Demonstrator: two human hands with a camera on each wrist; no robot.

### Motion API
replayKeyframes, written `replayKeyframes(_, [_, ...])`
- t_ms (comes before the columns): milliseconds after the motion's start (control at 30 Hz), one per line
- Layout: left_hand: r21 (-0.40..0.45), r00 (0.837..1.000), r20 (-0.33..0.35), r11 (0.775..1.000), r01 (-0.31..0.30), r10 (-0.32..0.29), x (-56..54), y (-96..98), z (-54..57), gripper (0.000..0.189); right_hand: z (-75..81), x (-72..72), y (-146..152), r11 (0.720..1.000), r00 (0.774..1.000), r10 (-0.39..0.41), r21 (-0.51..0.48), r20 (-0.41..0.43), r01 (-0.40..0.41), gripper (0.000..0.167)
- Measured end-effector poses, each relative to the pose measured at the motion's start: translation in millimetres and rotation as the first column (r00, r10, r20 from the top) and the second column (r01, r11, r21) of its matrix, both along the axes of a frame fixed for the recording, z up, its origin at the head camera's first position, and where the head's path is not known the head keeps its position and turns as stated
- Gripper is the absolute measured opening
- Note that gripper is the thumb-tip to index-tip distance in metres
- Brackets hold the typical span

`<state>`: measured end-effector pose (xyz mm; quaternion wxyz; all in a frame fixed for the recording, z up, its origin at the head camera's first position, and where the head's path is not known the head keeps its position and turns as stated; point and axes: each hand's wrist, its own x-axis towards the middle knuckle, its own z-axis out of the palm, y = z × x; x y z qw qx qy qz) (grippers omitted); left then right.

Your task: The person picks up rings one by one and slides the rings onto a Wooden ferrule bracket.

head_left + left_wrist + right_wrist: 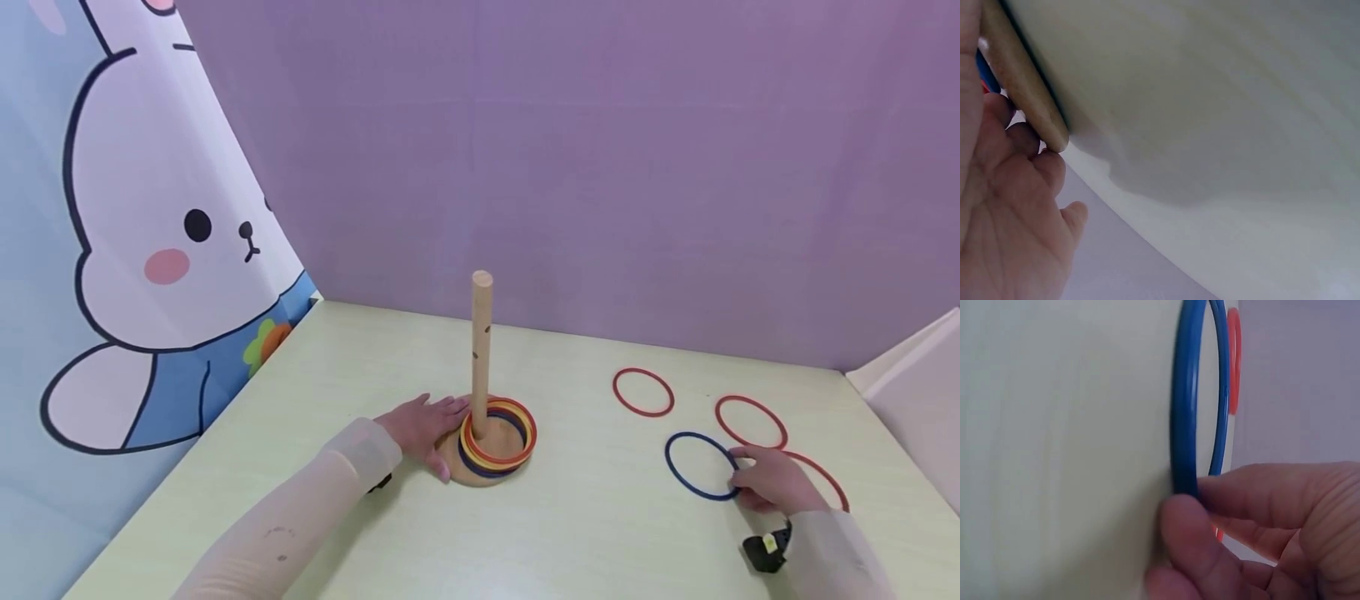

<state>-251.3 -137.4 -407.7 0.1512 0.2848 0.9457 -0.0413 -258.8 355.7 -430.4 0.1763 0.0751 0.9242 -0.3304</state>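
Observation:
A wooden ring-toss stand with an upright peg [482, 350] and a round base [472, 473] stands on the table. Red, yellow and blue rings [531, 433] lie stacked around the peg. My left hand [426, 429] rests against the left side of the base, its fingers and thumb spread along the rim. In the left wrist view, fingertips touch the edge of the base [1025, 81]. Over to the right, my right hand [776, 479] pinches the near right side of a blue ring [678, 475] between thumb and fingers. The right wrist view shows this blue ring [1185, 400] tilted up on edge.
Three red rings lie at the right: one farther back [643, 412], one behind the right hand [750, 400], and one [832, 483] partly hidden by that hand. A purple curtain [600, 183] closes off the back; a rabbit-print cloth [150, 208] hangs at the left.

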Motion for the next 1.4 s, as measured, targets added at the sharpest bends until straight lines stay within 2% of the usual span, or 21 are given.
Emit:
replayKeyframes(233, [0.005,1.0,0.009,1.0,-0.007,0.007,-2.9,2.0,2.2,0.105,4.7,-1.9,-11,0.998,0.999,0.032,0.056,-0.008,-0.031,0.048])
replayKeyframes(500, [-0.005,1.0,-0.001,1.0,-0.021,0.021,-3.5,4.7,3.2,0.106,5.0,-2.6,-24,0.997,0.998,0.05,0.06,-0.031,-0.048,0.046])
replayKeyframes(767, [0.082,0.999,0.025,0.995,-0.048,0.046,-4.9,-0.1,-5.0,0.106,7.3,0.7,-31,0.999,0.999,0.045,0.008,-0.029,-0.045,0.046])
replayKeyframes(1167, [0.074,0.999,0.024,0.997,-0.038,0.036,-3.3,1.2,-1.6,0.105,6.1,-1.9,-35,0.998,0.998,0.048,-0.04,-0.042,-0.05,0.048])
replayKeyframes(1400, [0.064,0.998,0.028,0.997,-0.049,0.047,-4.6,1.9,0.0,0.105,12.4,-4.7,-43,0.995,0.998,0.04,-0.091,-0.043,-0.044,0.053])
